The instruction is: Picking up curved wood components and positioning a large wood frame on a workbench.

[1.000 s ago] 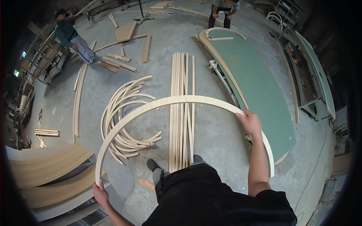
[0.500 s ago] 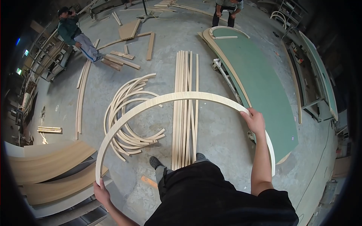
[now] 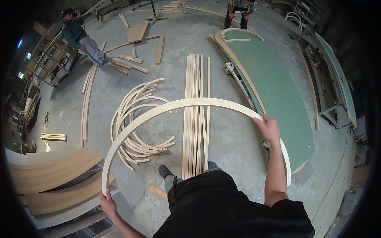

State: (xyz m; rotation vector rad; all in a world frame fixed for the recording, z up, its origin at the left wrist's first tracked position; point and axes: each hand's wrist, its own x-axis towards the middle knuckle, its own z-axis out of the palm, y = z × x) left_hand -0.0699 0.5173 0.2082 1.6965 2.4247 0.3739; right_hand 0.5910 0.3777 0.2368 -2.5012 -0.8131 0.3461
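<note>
A pale curved wooden strip arches across the view in front of me, held up above the floor. My left hand is closed around its lower left end. Further along, on the right side of the arc, my right hand grips it with the thumb on the near side; the strip's right end runs on past my forearm. Beneath the arc, a bundle of long straight wooden strips lies on the floor between my feet. Left of that bundle rests a loose pile of similar curved wooden strips.
A long green-topped board stands on a wheeled frame at right, with a bent-over person at its far end. Another person stands at far left beside wood offcuts. Curved veneered panels are stacked at lower left.
Almost nothing differs. The whole view has shifted very slightly, and both hands keep the same grip on the curved wooden strip.
</note>
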